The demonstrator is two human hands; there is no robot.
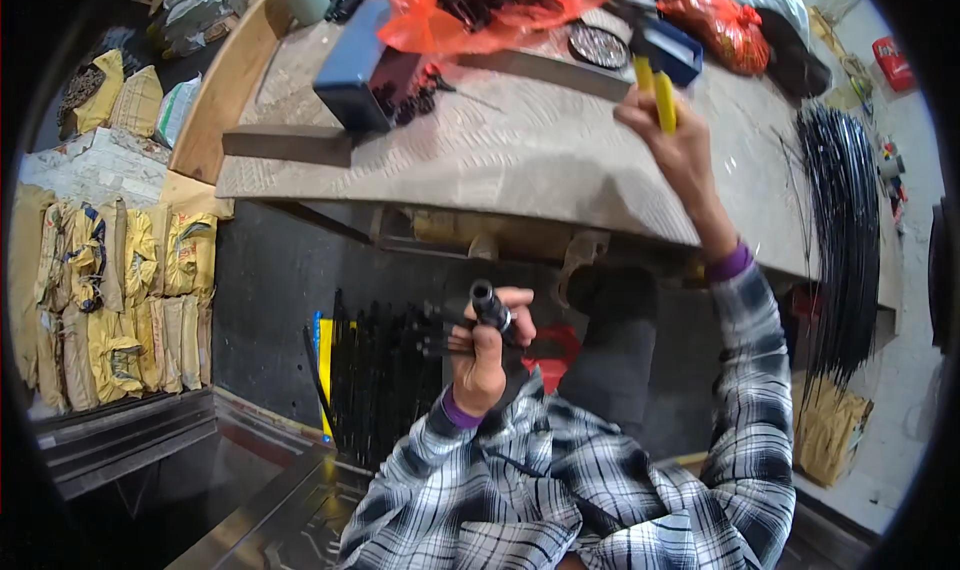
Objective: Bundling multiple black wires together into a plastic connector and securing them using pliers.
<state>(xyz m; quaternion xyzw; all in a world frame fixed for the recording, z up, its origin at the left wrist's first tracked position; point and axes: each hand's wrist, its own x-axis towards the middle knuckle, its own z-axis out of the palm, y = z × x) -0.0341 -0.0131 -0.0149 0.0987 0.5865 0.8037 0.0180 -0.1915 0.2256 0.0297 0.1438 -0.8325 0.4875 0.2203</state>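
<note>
My left hand (482, 355) is closed around a black cylindrical tube (486, 300), its round hollow end tipped up toward me. Dark thin ends stick out beside those fingers, and I cannot tell whether they belong to the held piece. Over the right part of the table, my right hand (675, 135) grips a pair of yellow-handled pliers (664, 100). Their jaws are hard to make out against the dark things beyond. A round dish of small metal parts (599, 46) and a dark blue open box (670, 52) are near that hand.
A worn table (500, 170) spans the front, with a blue box (355, 65) spilling small black parts and a red plastic bag (430, 15) on it. Long black rods (840, 200) hang at the right; more rods (375, 380) lie left of my lap. Yellow sacks (125, 310) are stacked far left.
</note>
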